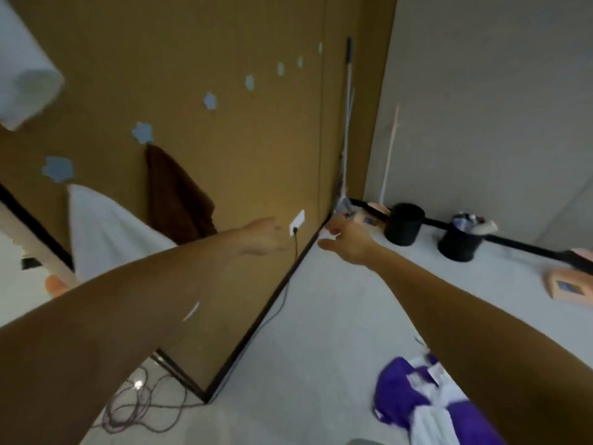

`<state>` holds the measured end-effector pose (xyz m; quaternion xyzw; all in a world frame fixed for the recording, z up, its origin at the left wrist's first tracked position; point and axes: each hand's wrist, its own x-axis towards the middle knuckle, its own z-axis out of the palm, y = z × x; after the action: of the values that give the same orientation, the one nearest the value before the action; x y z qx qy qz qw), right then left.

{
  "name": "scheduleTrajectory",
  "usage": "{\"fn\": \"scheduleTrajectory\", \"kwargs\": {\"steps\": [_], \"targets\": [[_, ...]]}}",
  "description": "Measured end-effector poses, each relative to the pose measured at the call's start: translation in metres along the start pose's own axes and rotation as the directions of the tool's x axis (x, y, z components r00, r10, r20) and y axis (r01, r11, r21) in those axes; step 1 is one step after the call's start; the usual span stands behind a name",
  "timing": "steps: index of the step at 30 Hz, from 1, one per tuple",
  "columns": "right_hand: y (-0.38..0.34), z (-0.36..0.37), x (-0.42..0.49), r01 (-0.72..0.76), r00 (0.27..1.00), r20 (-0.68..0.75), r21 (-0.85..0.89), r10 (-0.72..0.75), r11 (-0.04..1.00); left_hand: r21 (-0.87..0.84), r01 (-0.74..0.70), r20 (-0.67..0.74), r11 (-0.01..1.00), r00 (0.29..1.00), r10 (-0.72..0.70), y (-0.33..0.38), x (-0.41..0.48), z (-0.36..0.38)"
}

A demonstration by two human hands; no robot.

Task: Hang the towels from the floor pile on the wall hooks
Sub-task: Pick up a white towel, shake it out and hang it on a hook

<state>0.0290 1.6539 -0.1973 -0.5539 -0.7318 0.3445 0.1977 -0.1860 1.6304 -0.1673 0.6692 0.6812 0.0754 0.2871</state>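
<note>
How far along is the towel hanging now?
Done: a brown towel and a white towel hang on the wall. In hand: nothing; left hand and right hand reach out empty. Left: the purple and white pile on the floor; several hooks are free.

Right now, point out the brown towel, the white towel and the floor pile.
brown towel (179, 197), head view, middle of the hanging cloth.
white towel (106, 232), head view, middle of its draped face.
floor pile (404, 396), head view, purple cloth at its left.

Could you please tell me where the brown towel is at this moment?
In the head view, left of centre, the brown towel hangs on the tan wall from a blue flower-shaped hook, just right of the white towel.
</note>
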Motion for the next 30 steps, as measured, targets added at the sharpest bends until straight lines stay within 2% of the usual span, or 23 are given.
{"fn": "scheduleTrajectory", "kwargs": {"steps": [2, 7, 10, 14, 18, 22, 30], "targets": [[0.058, -0.027, -0.030, -0.094, 0.995, -0.022, -0.025, 0.094, 0.995, 0.093, -0.076, 0.106, 0.993, 0.992, 0.066, 0.044, 0.016, 0.040], [0.186, -0.086, -0.112, -0.292, 0.954, -0.083, -0.035, 0.288, 0.956, 0.213, -0.206, 0.326, 0.955, 0.936, 0.129, 0.156, 0.049, 0.152], [0.249, -0.113, -0.154, -0.395, 0.914, -0.109, -0.022, 0.391, 0.918, 0.283, -0.282, 0.402, 0.917, 0.903, 0.153, 0.212, 0.061, 0.219], [0.316, -0.132, -0.197, -0.519, 0.849, -0.107, 0.015, 0.517, 0.855, 0.293, -0.346, 0.492, 0.892, 0.854, 0.170, 0.259, 0.071, 0.295], [0.369, -0.126, -0.217, -0.586, 0.804, -0.082, 0.059, 0.589, 0.808, 0.313, -0.383, 0.576, 0.869, 0.804, 0.147, 0.273, 0.087, 0.351], [0.416, -0.102, -0.220, -0.673, 0.738, 0.022, 0.096, 0.674, 0.733, 0.310, -0.389, 0.639, 0.867, 0.761, 0.113, 0.265, 0.115, 0.400], [0.538, -0.010, -0.211, -0.839, 0.543, 0.139, 0.132, 0.828, 0.528, 0.287, -0.280, 0.722, 0.916, 0.692, -0.015, 0.213, 0.187, 0.527]]}}
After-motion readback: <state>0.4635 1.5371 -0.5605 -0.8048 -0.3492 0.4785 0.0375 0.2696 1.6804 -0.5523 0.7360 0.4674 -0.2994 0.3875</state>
